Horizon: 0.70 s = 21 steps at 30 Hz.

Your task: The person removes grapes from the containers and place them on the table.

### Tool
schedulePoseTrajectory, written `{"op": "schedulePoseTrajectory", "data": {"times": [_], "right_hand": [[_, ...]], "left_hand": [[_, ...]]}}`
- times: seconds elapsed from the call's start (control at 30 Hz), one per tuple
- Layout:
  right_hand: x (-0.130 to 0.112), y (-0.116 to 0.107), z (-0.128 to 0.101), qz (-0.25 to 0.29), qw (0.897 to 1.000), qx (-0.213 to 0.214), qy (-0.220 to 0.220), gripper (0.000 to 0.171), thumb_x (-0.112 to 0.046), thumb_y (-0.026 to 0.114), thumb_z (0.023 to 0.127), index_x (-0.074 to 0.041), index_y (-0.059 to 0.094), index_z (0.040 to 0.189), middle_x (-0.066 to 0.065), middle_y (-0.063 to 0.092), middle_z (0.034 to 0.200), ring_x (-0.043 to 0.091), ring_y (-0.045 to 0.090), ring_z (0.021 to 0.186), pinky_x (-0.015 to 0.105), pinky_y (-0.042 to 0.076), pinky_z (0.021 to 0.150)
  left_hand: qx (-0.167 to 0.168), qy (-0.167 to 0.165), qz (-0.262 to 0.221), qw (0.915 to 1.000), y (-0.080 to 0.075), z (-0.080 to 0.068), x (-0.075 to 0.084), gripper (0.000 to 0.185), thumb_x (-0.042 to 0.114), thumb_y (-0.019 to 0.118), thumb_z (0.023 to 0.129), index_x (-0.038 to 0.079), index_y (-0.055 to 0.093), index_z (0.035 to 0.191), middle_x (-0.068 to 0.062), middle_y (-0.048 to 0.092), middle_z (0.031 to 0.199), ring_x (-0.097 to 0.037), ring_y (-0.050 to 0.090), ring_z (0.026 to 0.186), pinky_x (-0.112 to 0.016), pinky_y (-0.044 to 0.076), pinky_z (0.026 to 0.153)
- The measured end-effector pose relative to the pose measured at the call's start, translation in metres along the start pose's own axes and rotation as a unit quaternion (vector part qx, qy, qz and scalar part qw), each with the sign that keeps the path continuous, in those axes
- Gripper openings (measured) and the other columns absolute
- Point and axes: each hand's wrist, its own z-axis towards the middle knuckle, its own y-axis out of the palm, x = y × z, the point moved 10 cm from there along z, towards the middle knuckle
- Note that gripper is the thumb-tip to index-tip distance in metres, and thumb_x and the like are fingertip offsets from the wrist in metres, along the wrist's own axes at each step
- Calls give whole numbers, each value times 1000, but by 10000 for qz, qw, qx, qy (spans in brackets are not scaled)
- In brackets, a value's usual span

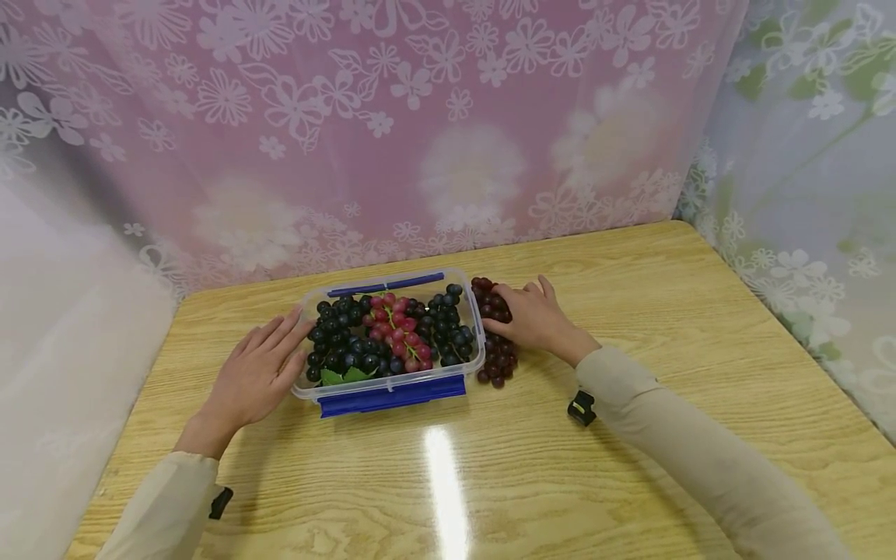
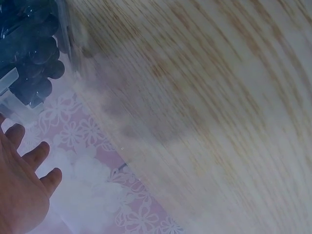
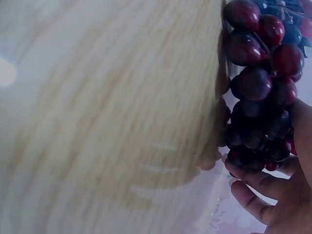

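Observation:
A clear plastic container (image 1: 381, 384) with blue clips stands on the wooden table. It holds two bunches of dark blue grapes (image 1: 343, 342) and a pink bunch (image 1: 399, 330) between them. My left hand (image 1: 262, 365) lies flat with straight fingers against the container's left wall. In the left wrist view the left hand (image 2: 22, 187) shows beside the blurred container (image 2: 34, 53). A dark red grape bunch (image 1: 498, 362) lies on the table against the container's right side. My right hand (image 1: 535, 319) rests on it. In the right wrist view its fingers (image 3: 263, 195) curl round the dark red bunch (image 3: 258, 83).
A floral curtain (image 1: 420, 117) hangs close behind the table's far edge and along the right side. Bare wood table (image 1: 665, 311) extends to the right and toward me, with a light glare stripe (image 1: 444, 490) near the front.

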Motion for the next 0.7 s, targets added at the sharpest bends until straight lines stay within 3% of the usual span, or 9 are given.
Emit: {"op": "schedulePoseTrajectory", "data": {"times": [0.23, 0.37, 0.47, 0.6, 0.7], "right_hand": [[6, -2, -3, 85, 9998, -173, -9, 76, -64, 52, 88, -13, 44, 144, 14, 61, 126, 43, 46, 118, 63, 2, 108], [7, -9, -7, 205, 9995, -224, -18, 78, -68, 49, 87, -17, 42, 146, 8, 70, 102, 43, 45, 120, 64, 1, 108], [7, -15, -11, 319, 9993, -186, -51, 75, -67, 46, 89, -17, 43, 145, 3, 70, 93, 39, 51, 117, 64, 3, 108], [8, -24, -14, 356, 9993, -43, -140, 70, -64, 43, 92, -14, 48, 142, 10, 65, 117, 35, 55, 113, 64, 10, 108], [7, -31, -16, 344, 9992, 35, -220, 68, -61, 43, 94, -13, 49, 141, 12, 60, 127, 36, 56, 113, 64, 14, 108]], "left_hand": [[48, 82, 146, 9998, -2, 0, 1, 52, 37, 36, 104, 18, 30, 152, -6, 20, 157, -34, 23, 140, -53, 12, 113], [62, 118, 224, 9997, -3, 0, 2, 52, 37, 37, 104, 16, 32, 151, -7, 21, 157, -34, 22, 140, -53, 11, 113], [44, 109, 259, 9996, -3, 0, 2, 53, 38, 36, 104, 16, 32, 151, -7, 21, 157, -34, 22, 140, -53, 10, 113], [17, 83, 239, 9997, -3, -1, 2, 53, 38, 36, 104, 17, 31, 152, -6, 21, 157, -33, 21, 141, -52, 9, 113], [24, 74, 239, 9997, -2, -1, 2, 53, 39, 36, 104, 17, 31, 152, -6, 21, 157, -33, 21, 141, -52, 10, 113]]}}
